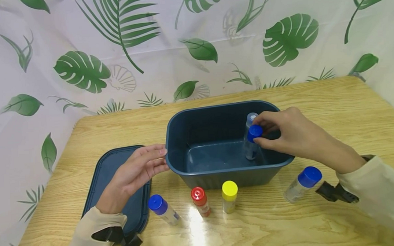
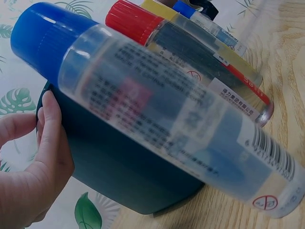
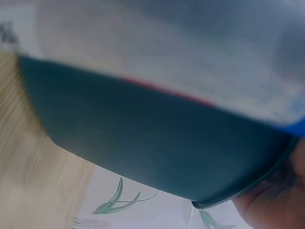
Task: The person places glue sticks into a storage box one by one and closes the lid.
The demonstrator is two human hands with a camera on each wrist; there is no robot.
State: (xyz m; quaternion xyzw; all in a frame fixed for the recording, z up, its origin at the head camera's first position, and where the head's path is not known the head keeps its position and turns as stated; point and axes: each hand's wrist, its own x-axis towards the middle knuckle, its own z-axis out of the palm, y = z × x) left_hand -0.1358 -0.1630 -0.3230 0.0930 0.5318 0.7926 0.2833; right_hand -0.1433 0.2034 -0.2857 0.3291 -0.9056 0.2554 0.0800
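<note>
My right hand (image 1: 293,133) pinches a blue-capped clear bottle (image 1: 251,142) inside the smooth plastic bin (image 1: 219,173); my left hand (image 1: 136,173), fingers straight, touches its rim, four round-capped bottles (image 1: 200,201) lying nearby on the wooden surface (image 1: 319,213).

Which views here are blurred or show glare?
Head view: sharp, with a glare streak on the table in front of the red-capped bottle. Left wrist view: the near blue-capped bottle is softly out of focus. Right wrist view: heavily blurred; only the dark bin reads.

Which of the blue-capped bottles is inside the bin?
The blue-capped bottle pinched by the right hand, standing in the bin; the other two stand outside on the table.
</note>
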